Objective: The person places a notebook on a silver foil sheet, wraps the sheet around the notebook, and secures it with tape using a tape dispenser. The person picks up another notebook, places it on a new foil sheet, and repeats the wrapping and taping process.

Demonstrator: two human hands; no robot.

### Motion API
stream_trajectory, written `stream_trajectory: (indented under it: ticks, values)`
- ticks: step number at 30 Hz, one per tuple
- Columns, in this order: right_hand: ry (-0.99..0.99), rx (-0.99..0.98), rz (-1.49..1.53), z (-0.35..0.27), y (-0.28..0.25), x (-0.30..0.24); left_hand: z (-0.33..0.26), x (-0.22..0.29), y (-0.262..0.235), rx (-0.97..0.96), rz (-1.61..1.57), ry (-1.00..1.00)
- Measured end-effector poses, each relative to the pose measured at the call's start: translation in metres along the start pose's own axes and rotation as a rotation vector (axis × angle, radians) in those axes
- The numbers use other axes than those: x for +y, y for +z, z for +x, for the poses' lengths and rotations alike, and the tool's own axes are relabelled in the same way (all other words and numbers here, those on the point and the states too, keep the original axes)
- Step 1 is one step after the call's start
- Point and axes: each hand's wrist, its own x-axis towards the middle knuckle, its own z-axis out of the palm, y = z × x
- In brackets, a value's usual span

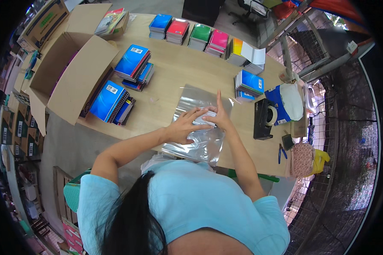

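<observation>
Two hands (182, 126) (221, 119) touch clear plastic (192, 100) near white-labelled notebooks (247, 79)

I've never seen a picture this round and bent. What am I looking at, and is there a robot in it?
No robot here: just a person using two bare hands. There is one picture, from a wide fisheye camera worn on the head and looking down, so straight edges curve.

On the wooden table stand stacks of spiral notebooks with coloured covers. To the right are a black tape dispenser and blue-handled pliers; at the left is an open cardboard box.

The left hand and right hand meet over clear plastic sheeting. Whether they grip anything there is hard to tell.
</observation>
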Motion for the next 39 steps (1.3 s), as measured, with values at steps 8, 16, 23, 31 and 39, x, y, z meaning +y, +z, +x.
stream_trajectory:
  ticks: [8,16,23,31,39]
  values:
    - [0.001,-0.113,0.017,0.005,0.001,-0.005,0.016,0.003,0.023,0.438,0.377,0.011]
    - [0.025,-0.177,0.045,0.004,-0.004,-0.001,0.011,0.033,-0.008,0.343,0.224,-0.198]
    - [0.007,-0.149,0.101,0.001,-0.002,-0.009,0.024,0.049,-0.045,0.597,-0.098,-0.09]
    - [0.068,-0.14,0.17,0.001,-0.008,0.007,0.03,0.0,0.039,0.57,-0.251,-0.229]
    - [-0.043,0.08,0.252,-0.036,0.011,0.015,0.034,0.005,0.048,0.754,-0.136,-0.514]
